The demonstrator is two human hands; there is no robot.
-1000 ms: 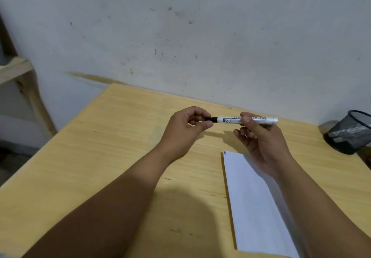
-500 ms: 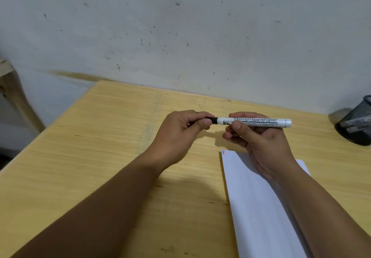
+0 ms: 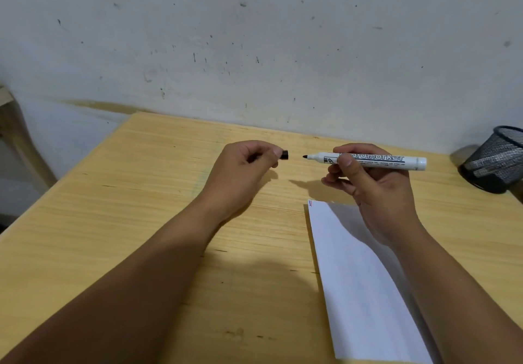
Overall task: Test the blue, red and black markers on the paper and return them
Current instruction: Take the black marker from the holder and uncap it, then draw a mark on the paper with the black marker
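- Above the wooden table (image 3: 119,222), just beyond the far edge of the paper (image 3: 353,278), the black marker (image 3: 376,160) is held level, its bare tip pointing toward the left hand.
- The marker's white barrel is pinched by the right hand (image 3: 376,193), thumb across the front, fingers curled behind.
- The black cap (image 3: 284,154) is off the marker and is pinched between thumb and curled fingers of the left hand (image 3: 243,174), left of the paper's far corner; a clear gap is seen between cap and tip.
- The paper is laid flat on the table, partly under the right forearm.
- A black mesh cup (image 3: 498,159) is seen well to the right of the paper, by the wall (image 3: 254,38).
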